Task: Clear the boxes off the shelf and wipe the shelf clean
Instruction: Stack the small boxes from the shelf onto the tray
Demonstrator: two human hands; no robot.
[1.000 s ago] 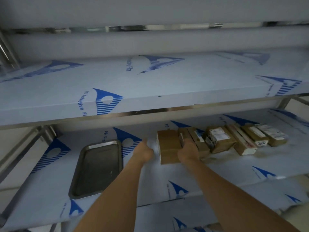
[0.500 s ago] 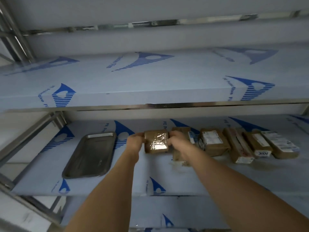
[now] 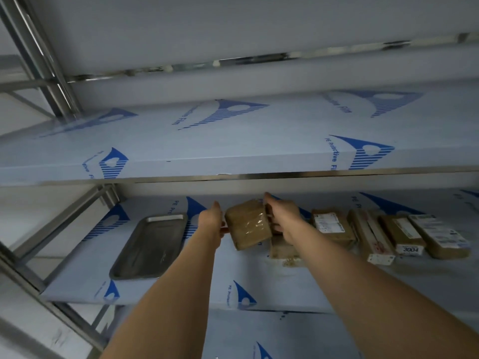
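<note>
Both hands hold the taped brown box (image 3: 248, 224) between them, the left hand (image 3: 210, 221) on its left side and the right hand (image 3: 281, 216) on its right. The box is tilted, apparently lifted off the shelf (image 3: 259, 283), its long axis running front to back. Right of it lie four other boxes (image 3: 334, 226); left of it, a metal tray (image 3: 150, 246).

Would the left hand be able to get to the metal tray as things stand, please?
Probably yes, once it lets go: the left hand is holding the taped box together with the right hand. The metal tray lies just to its left on the same shelf, with nothing between them.
</note>
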